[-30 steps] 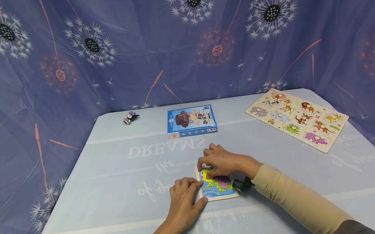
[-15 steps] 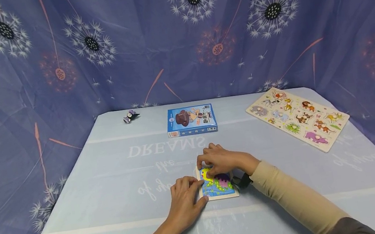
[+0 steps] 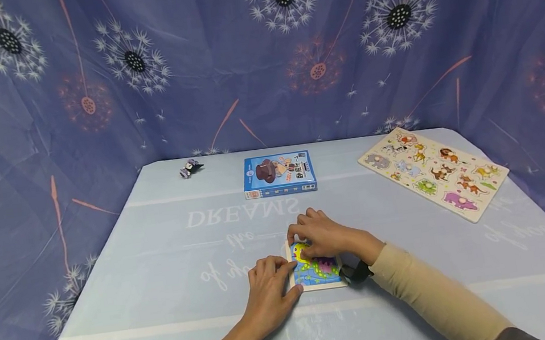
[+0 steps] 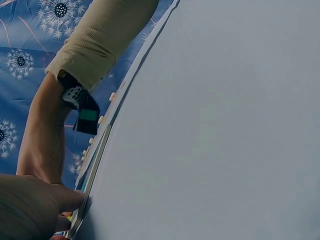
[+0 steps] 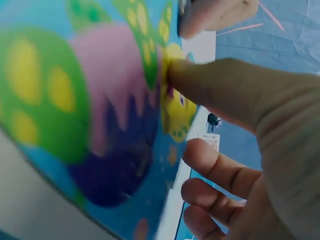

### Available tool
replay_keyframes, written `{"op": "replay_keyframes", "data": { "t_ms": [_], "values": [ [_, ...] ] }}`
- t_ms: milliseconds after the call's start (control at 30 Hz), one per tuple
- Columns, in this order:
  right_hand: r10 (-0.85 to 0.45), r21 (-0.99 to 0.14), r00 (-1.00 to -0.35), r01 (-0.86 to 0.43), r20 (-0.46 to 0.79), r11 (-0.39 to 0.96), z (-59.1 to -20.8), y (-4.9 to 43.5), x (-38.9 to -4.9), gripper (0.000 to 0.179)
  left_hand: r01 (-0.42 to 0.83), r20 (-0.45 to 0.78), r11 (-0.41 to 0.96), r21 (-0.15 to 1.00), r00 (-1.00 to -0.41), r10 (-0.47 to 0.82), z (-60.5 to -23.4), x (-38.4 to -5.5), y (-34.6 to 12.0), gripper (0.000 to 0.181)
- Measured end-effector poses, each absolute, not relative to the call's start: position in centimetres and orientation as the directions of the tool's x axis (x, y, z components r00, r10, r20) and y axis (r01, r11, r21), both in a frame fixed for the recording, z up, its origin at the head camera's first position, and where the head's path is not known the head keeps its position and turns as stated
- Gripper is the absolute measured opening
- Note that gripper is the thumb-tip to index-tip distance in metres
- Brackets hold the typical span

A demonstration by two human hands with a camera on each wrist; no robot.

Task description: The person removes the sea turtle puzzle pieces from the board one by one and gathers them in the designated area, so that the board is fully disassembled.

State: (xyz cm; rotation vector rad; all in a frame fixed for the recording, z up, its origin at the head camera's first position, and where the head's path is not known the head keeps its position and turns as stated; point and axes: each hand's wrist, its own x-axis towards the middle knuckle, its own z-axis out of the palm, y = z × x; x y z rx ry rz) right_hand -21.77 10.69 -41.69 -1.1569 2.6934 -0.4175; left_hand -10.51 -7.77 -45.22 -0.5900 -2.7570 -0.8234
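The right grip (image 3: 321,235) hides part of the animal jigsaw (image 3: 318,279), blurred in the right-wrist view; the far figurine (image 3: 191,168) seems too small to identify.

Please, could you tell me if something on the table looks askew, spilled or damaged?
The animal board at the back right lies slanted on the table, unlike the box, set nearly square. I see nothing spilled or damaged, though the right hand hides part of the puzzle.
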Motion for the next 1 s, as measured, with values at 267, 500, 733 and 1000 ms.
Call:
{"op": "replay_keyframes", "data": {
  "t_ms": [267,500,733,1000],
  "values": [
    [-0.706,-0.32,-0.708,-0.672,0.014,0.668,-42.2,11.0,-20.9,0.029,0.424,0.289,0.765,0.484,-0.903,0.318,-45.1,-10.5,-7.8,0.043],
    [-0.666,-0.339,-0.745,-0.636,0.036,0.693,-42.4,11.0,-20.3,0.038,0.419,0.283,0.764,0.49,-0.906,0.315,-45.1,-10.4,-7.7,0.043],
    [-0.6,-0.311,-0.795,-0.595,0.09,0.741,-42.7,10.8,-19.3,0.039,0.422,0.294,0.764,0.488,-0.904,0.312,-45.2,-10.4,-7.7,0.043],
    [-0.572,-0.239,-0.798,-0.602,0.187,0.762,-42.9,10.7,-18.5,0.036,0.425,0.294,0.763,0.487,-0.903,0.315,-45.2,-10.5,-7.7,0.042]
  ]
}}
